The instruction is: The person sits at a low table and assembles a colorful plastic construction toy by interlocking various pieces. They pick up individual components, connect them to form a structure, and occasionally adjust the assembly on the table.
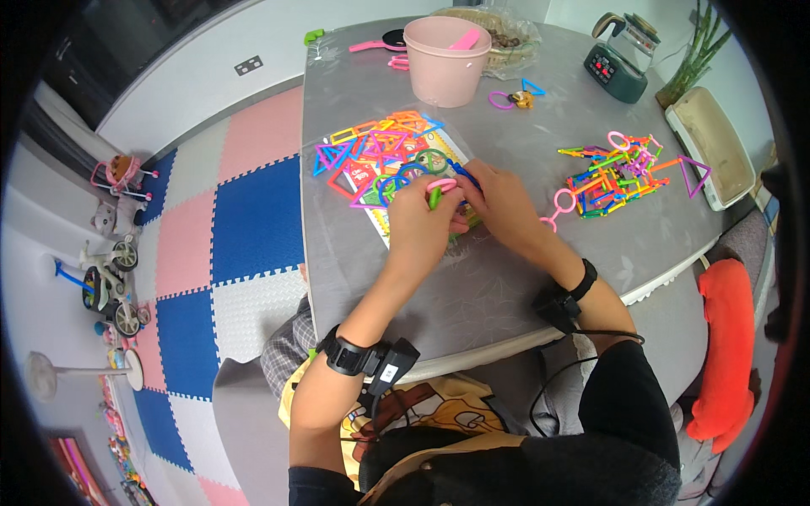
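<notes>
My left hand [419, 218] grips a pink plastic ring [445, 183] and a short green plastic piece [435, 198]. Close beside it, my right hand [503, 201] pinches a dark blue plastic stick [465, 174]. The two hands nearly meet, and my fingers hide how these pieces sit together. Beneath and behind them a printed sheet [457, 147] lies on the table, largely covered by a pile of plastic triangles, squares and rings [380, 145]. To the right stands a tangled structure [610, 183] of colourful joined sticks, with pink rings and a purple triangle [694, 176] attached.
Behind the pile stands a pink bucket [446, 73], near a toy pan [392, 41] and a bagged basket [506, 38]. A glass kettle on its base [617, 69] and a beige tray [712, 148] are at the right. Cables run from both wrist straps.
</notes>
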A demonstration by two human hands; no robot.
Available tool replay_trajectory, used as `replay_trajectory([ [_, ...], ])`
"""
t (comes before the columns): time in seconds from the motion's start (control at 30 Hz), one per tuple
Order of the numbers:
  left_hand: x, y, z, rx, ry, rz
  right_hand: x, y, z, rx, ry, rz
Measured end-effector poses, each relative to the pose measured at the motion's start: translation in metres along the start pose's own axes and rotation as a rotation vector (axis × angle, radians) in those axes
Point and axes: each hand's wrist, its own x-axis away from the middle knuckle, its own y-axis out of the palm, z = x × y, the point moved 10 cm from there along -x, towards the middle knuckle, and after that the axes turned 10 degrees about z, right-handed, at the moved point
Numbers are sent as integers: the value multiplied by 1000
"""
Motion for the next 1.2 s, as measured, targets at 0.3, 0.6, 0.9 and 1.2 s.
replay_trajectory([
  [0.3, -16, 13, -30, 720, -424, -115, 9, 4, 43, -846, 741, 100],
  [0.6, -2, 21, 39, 235, 271, -92, 0, -33, 49, -359, 384, 424],
  [0.9, 4, -2, 110, 280, 481, 41, -11, -35, 66, -453, 445, 338],
  [1.2, -41, 8, 57, 202, 63, 39, -33, -33, 34, -691, 430, 140],
])
